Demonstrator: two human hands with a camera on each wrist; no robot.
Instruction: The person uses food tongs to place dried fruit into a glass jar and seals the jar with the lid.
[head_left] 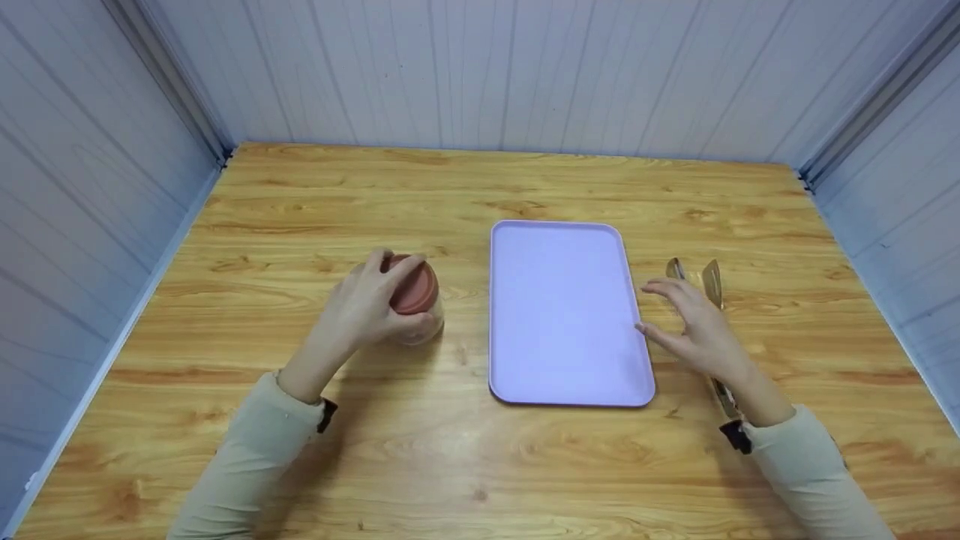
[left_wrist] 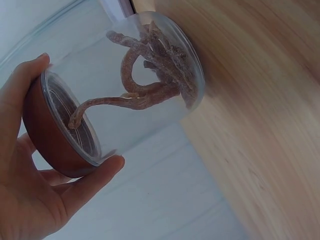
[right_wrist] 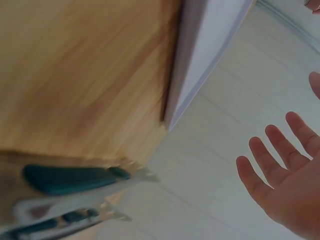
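My left hand (head_left: 364,304) grips a clear jar by its reddish-brown lid (head_left: 415,291), thumb on the near side and fingers spread over the far rim. In the left wrist view, the jar (left_wrist: 107,75) contains several brown, knobbly, twisted strips (left_wrist: 150,70), and its base is at the wooden tabletop. My right hand (head_left: 697,330) hovers by the right edge of a lavender tray (head_left: 566,315), its fingers apart and holding nothing. Beneath it lie metal tongs (head_left: 712,283), partly hidden by the hand and wrist; teal grips (right_wrist: 70,178) show on them in the right wrist view.
The wooden table (head_left: 480,465) is bounded by a pale panelled wall (head_left: 480,75) at the back and by similar panels on the left and right. The tray lies between the jar and the tongs.
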